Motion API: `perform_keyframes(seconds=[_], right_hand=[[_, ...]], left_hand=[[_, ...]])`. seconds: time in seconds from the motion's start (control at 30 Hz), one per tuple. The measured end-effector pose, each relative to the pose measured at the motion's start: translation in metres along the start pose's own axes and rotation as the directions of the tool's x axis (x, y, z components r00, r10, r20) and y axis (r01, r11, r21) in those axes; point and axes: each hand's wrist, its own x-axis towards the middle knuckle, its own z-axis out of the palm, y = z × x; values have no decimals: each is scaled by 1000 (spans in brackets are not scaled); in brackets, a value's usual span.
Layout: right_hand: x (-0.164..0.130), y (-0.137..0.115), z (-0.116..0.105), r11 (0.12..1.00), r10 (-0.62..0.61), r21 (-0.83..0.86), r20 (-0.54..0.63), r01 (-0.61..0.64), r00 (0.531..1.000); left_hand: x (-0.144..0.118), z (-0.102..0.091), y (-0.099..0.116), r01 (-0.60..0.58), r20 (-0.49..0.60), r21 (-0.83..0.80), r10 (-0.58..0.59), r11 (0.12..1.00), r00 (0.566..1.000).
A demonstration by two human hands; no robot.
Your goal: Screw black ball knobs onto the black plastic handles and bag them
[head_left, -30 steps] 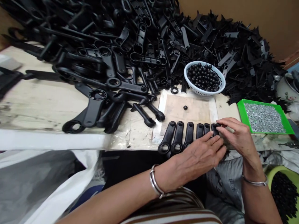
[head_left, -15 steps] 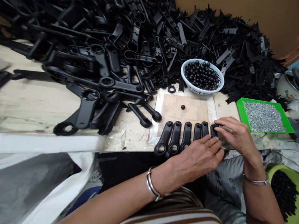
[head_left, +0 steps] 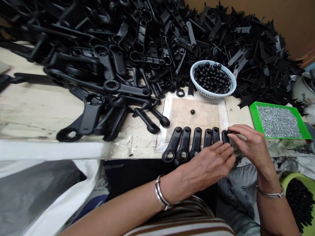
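Barely a shift since half a second ago: both hands stay put at the right end of the row, and the view has only drifted a touch. The left hand (head_left: 209,164) lies flat, fingers stretched out and together, over the lower ends of the last black handles (head_left: 197,141) in the row of six at the table's front edge, pressing on them rather than gripping. The right hand (head_left: 248,146) has its thumb and fingertips pinched at the top of the rightmost handle (head_left: 224,136); whether they hold something small there, I cannot tell. That handle lies just beside its neighbours, upper end on the brown board (head_left: 204,118). One loose black ball (head_left: 192,111) sits alone on the board, well apart from the row. Behind it, the white basket (head_left: 231,90) of black balls; to the right, the green tray (head_left: 256,116) of silver screws. A big heap of black plastic parts (head_left: 137,39) fills the back of the table.
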Motion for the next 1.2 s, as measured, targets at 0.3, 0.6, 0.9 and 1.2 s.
perform_keyframes(seconds=[0.3,0.6,0.9,1.2], right_hand=[[4,-3,-5,988,-70,-127,151,89,986],[19,-4,-18,986,-92,-120,185,115,978],[104,-42,32,949,-180,-179,362,258,915],[108,-28,31,990,-128,106,330,97,935]], left_hand=[[1,-6,-2,12,34,-44,-11,999,999],[-3,-6,2,-8,-48,69,12,998,999],[-18,-8,5,128,-137,297,-90,946,986],[-21,1,3,123,-201,330,-57,936,978]])
